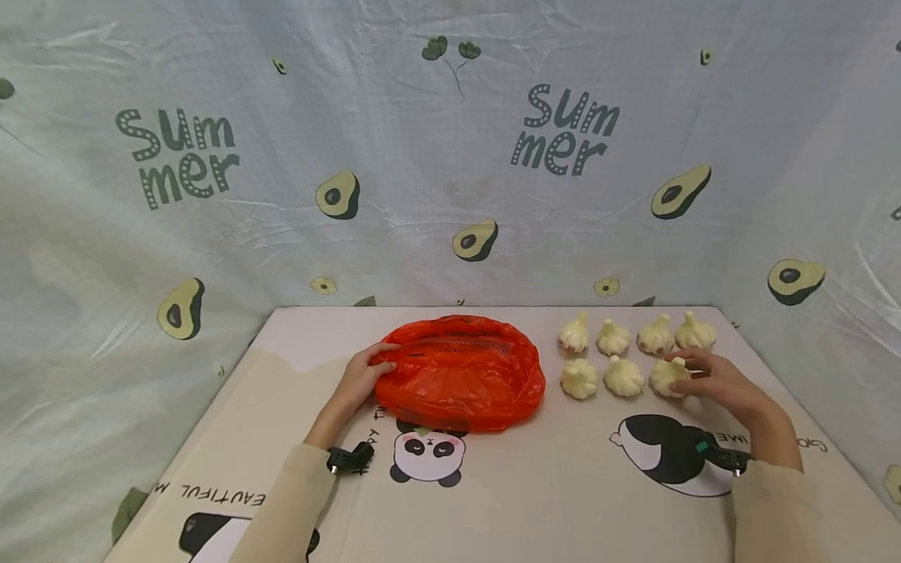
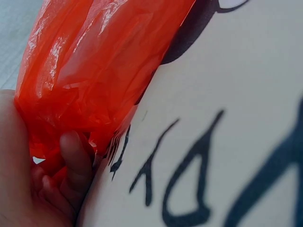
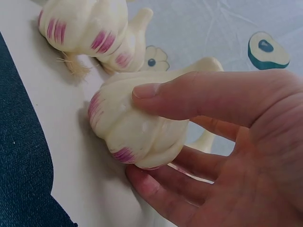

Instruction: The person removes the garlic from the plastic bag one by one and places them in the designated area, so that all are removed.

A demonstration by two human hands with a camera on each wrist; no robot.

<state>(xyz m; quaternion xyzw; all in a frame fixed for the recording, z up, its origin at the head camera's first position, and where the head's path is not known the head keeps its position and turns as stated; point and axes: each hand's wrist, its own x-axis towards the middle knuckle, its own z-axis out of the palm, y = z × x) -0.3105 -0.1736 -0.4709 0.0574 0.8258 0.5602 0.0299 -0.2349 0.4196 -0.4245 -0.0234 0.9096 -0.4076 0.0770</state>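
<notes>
A red plastic bag (image 1: pixel 457 383) lies spread on the table, its mouth facing up. My left hand (image 1: pixel 360 378) grips the bag's left edge; in the left wrist view, curled fingers (image 2: pixel 75 163) hold the crumpled red film. Over on the right, my right hand (image 1: pixel 725 385) holds a garlic bulb (image 1: pixel 665 378) at the right end of the front row. The right wrist view shows the thumb on top of this white, purple-streaked bulb (image 3: pixel 147 127) and fingers beneath it. Whether it touches the table is hard to tell.
Two more bulbs stand in the front row, a left one (image 1: pixel 579 379) and a middle one (image 1: pixel 624 377). Behind them is a back row of several bulbs (image 1: pixel 614 338). A patterned cloth (image 1: pixel 422 156) hangs behind the table (image 1: pixel 563 485).
</notes>
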